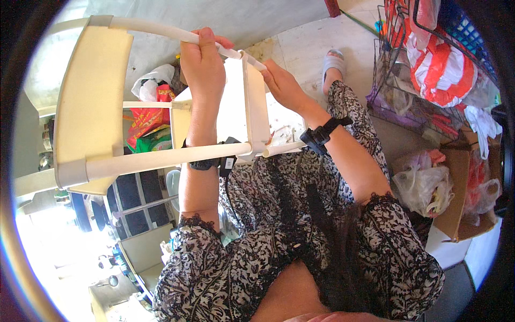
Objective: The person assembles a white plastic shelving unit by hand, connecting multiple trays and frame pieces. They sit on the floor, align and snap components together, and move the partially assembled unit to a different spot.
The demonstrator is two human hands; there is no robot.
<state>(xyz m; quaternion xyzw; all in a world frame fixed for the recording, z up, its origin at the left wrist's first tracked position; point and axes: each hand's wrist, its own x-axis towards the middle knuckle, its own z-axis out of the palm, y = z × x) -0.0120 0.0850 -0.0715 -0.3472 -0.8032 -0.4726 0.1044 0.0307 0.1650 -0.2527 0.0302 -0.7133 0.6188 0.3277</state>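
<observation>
A cream plastic rack frame, made of flat panels joined by round tubes, lies tilted across the left and middle of the view. My left hand is wrapped round its far white tube, thumb on top. That forearm passes beneath the near tube. Beside a middle panel, my right hand pinches the short tube end that pokes out past the panel. A loose-looking tube end shows at the panel's near corner. Both wrists wear black straps with small devices.
On the right stand a black wire rack with a red-and-white bag and a cardboard box with plastic bags. Red and green packages lie behind the frame. My slippered foot rests on the floor ahead.
</observation>
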